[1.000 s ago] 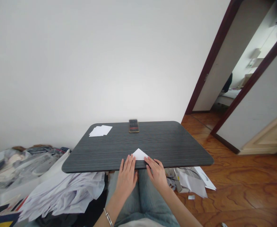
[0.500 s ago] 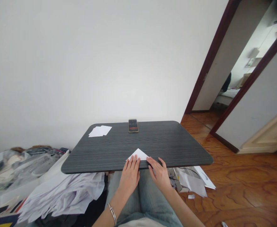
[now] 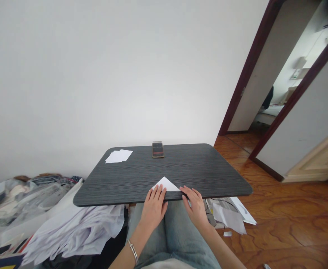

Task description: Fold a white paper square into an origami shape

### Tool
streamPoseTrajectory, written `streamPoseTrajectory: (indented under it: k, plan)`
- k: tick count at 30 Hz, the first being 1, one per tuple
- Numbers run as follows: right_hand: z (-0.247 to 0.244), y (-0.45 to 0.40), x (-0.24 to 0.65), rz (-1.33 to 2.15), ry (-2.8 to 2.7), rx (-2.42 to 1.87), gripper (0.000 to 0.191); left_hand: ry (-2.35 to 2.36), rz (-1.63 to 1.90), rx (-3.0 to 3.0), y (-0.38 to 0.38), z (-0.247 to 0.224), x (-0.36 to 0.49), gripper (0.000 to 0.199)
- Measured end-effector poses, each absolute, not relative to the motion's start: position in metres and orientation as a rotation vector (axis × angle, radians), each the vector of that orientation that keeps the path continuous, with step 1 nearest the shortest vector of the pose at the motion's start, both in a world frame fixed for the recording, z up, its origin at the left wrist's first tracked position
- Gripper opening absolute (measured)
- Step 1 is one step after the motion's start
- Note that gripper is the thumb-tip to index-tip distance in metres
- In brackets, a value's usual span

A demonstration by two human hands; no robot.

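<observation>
A white sheet of paper folded into a triangle [image 3: 168, 184] lies near the front edge of the dark table [image 3: 208, 168], its point facing away from me. My left hand [image 3: 154, 205] rests with fingers stretched out over the triangle's left part, pressing it flat. At the right corner of the paper, my right hand [image 3: 194, 203] touches down with its fingertips, fingers extended and slightly bent. Part of the left side of the paper is hidden under my left fingers.
Several white paper sheets [image 3: 119, 155] lie at the table's back left. A phone-like device [image 3: 158, 149] stands at the back edge by the wall. Piled clothes [image 3: 77, 228] are on the left below the table, and papers with cables [image 3: 228, 215] lie beneath its right side.
My right hand has slid rightward along the paper's near edge to its right corner, uncovering more of the triangle. My left hand has stayed on the left part.
</observation>
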State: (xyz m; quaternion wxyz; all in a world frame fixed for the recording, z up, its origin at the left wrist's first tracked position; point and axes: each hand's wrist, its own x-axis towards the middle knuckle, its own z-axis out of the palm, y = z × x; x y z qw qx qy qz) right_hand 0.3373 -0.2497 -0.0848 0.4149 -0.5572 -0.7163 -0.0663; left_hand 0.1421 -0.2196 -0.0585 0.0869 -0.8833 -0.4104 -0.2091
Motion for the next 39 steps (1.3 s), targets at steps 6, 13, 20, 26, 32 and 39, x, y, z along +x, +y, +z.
streamPoseTrajectory:
  k: [6,13,20,26,32,39]
  plan:
    - [-0.081,-0.249,0.335,-0.073,-1.708,-1.404,0.026,-1.213,-0.767,-2.681,-0.216,-0.053,0.138,0.025]
    - [-0.08,-0.25,0.336,-0.003,-1.66,-1.378,0.023,-1.091,-0.856,-2.668,-0.214,-0.057,0.139,0.018]
    - [-0.074,-0.254,0.334,0.177,-1.518,-1.345,0.026,-0.959,-0.895,-2.637,-0.213,-0.057,0.133,0.025]
    - [-0.058,-0.248,0.328,0.57,-1.255,-1.366,0.033,-0.846,-1.072,-2.578,-0.207,-0.05,0.126,0.027]
    - [-0.042,-0.232,0.317,1.342,-0.981,-1.156,0.045,-0.722,-1.181,-2.577,-0.203,-0.042,0.123,0.027]
    - [-0.035,-0.23,0.314,1.359,-0.89,-1.075,0.034,-0.869,-1.359,-2.62,-0.209,-0.035,0.128,0.031]
